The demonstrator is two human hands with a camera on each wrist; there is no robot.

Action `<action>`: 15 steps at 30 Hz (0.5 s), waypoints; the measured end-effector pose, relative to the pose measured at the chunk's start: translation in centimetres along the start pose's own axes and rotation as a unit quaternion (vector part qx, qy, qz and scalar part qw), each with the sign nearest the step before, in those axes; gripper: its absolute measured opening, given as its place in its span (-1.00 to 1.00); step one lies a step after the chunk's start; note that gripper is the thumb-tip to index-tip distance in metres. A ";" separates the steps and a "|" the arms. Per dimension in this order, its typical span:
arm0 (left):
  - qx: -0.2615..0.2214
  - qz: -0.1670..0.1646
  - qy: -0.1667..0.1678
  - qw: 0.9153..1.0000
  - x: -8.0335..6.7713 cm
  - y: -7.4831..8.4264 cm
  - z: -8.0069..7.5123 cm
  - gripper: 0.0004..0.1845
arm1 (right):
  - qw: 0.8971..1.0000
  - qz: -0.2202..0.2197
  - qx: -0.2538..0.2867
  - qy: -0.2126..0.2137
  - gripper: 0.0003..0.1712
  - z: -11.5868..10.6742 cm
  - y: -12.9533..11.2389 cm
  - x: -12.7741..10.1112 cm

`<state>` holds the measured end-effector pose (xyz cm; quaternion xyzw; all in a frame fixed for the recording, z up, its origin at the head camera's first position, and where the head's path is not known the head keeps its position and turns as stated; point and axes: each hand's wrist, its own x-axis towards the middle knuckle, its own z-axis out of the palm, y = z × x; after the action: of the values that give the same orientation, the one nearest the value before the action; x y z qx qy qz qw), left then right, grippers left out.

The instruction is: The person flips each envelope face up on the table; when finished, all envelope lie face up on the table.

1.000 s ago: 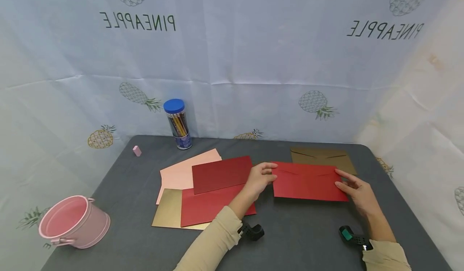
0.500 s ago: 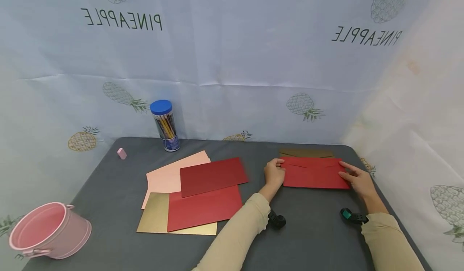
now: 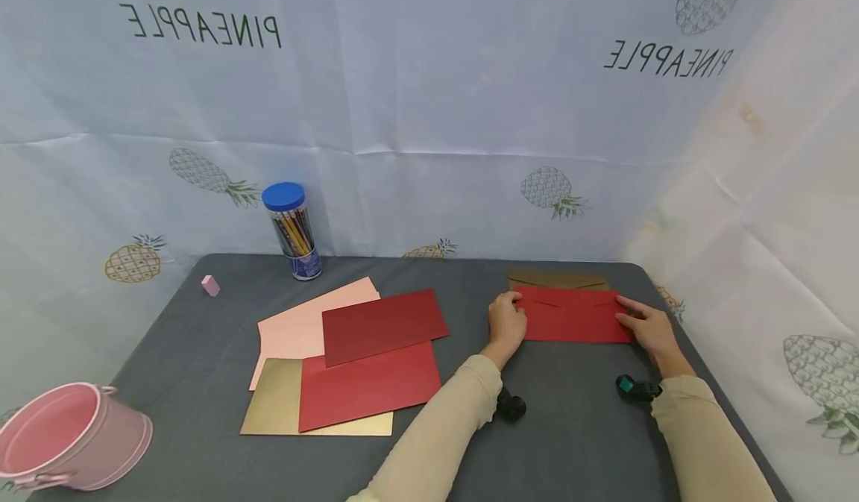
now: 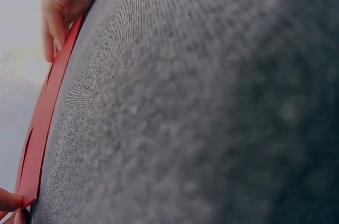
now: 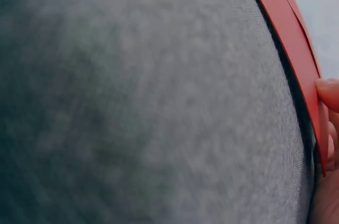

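A bright red envelope lies low over the back right of the table, on top of a brown envelope that shows only as a strip behind it. My left hand pinches its left edge near the upper corner. At the opposite end, my right hand pinches the right edge. In the right wrist view a thumb presses the face of the red envelope, with fingers behind it. The left wrist view has the red envelope edge-on, close to the grey surface.
Left of centre, a dark red envelope and a red envelope overlap a pink envelope and a gold envelope. Further left stand a blue-lidded pencil jar, a small pink block and a pink bucket.
Both hands have carried the red envelope away from me and lowered it over the brown one, which is now mostly covered. The head view has shifted to the right.
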<state>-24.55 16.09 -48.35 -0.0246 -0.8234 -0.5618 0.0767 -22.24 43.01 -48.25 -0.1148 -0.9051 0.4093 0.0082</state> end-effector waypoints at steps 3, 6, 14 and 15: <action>0.000 0.001 0.006 1.000 0.0 0.0 0.1 -0.71 | 1.000 -0.008 0.000 -0.003 -0.34 -0.1 0.1 0.2; 0.008 0.003 0.008 1.000 -0.2 -0.1 0.2 -0.72 | 1.000 -0.014 -0.004 -0.004 -0.36 -0.1 0.1 0.2; 0.050 0.021 0.007 0.998 -0.5 -0.6 0.3 -0.78 | 0.999 -0.022 -0.023 0.020 -0.39 0.2 0.2 0.1; 0.054 0.023 0.004 0.998 -0.5 -0.7 0.3 -0.78 | 0.999 -0.025 -0.027 0.027 -0.39 0.2 0.3 0.1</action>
<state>-24.18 16.18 -49.14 -0.0370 -0.8512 -0.5150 0.0940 -22.26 43.07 -48.65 -0.1027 -0.9180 0.3810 0.0395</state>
